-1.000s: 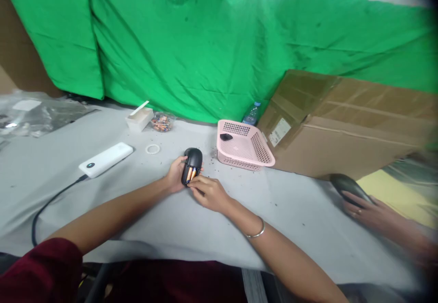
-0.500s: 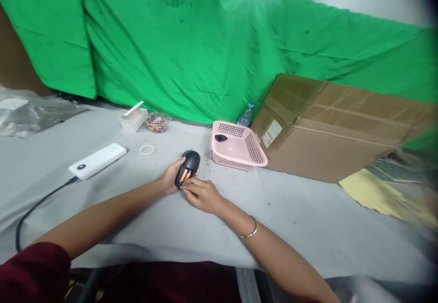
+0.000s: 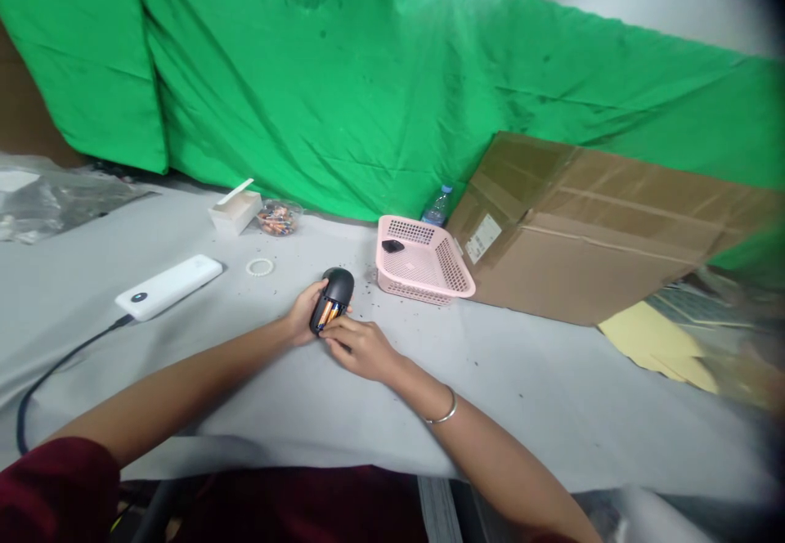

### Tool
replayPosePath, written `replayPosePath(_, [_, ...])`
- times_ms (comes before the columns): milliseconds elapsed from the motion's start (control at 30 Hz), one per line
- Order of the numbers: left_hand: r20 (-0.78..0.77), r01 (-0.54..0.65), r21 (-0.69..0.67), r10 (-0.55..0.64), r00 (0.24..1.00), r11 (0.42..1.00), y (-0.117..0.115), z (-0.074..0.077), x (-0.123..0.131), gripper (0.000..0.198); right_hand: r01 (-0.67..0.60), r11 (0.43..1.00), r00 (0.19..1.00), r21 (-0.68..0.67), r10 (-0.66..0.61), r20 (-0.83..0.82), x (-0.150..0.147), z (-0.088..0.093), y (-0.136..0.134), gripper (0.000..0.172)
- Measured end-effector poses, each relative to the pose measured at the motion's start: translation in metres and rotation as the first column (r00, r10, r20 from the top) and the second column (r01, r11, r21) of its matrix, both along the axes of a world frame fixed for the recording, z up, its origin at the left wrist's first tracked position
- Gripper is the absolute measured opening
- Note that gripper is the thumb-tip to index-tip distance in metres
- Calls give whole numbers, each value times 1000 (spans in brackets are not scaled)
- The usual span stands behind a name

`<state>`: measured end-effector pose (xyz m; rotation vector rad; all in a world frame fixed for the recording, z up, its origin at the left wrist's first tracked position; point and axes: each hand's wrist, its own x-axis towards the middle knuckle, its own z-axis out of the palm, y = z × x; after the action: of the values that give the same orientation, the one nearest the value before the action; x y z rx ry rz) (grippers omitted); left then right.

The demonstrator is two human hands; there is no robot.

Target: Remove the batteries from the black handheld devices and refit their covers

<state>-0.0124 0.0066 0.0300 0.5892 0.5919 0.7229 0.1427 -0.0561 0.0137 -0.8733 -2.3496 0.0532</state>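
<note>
My left hand point(image 3: 302, 314) is closed around a black computer mouse point(image 3: 339, 284), holding it tilted above the table with its battery bay facing up. Two orange-and-dark batteries point(image 3: 329, 314) lie side by side in the open bay. At the bay's lower end, the fingertips of my right hand point(image 3: 361, 348) are pinched together against a battery; they hide that end of it. A silver bangle point(image 3: 450, 406) circles my right wrist.
Behind the mouse stand a pink basket point(image 3: 423, 291) with a small black piece point(image 3: 392, 246), an open white box point(image 3: 235, 214) and a tub of batteries point(image 3: 279, 218). A white power bank point(image 3: 172, 285) with a cable and a white ring point(image 3: 260, 267) lie left. A cardboard box point(image 3: 582, 257) leans right.
The whole view has shifted slightly, so everything sits a little further left. Both hands keep nearly the same pose on the mouse, and the batteries stay in the bay.
</note>
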Motion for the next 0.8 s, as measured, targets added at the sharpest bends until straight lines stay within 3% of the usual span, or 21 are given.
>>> replayPosePath(567, [-38, 78, 5, -78, 996, 997, 3, -11, 0, 60, -21, 1000, 1000, -9, 21, 2, 0, -1, -1, 22])
replayPosePath(800, [-50, 41, -11, -42, 998, 999, -1, -6, 2, 59, 36, 999, 999, 39, -34, -39, -2, 0, -2, 21])
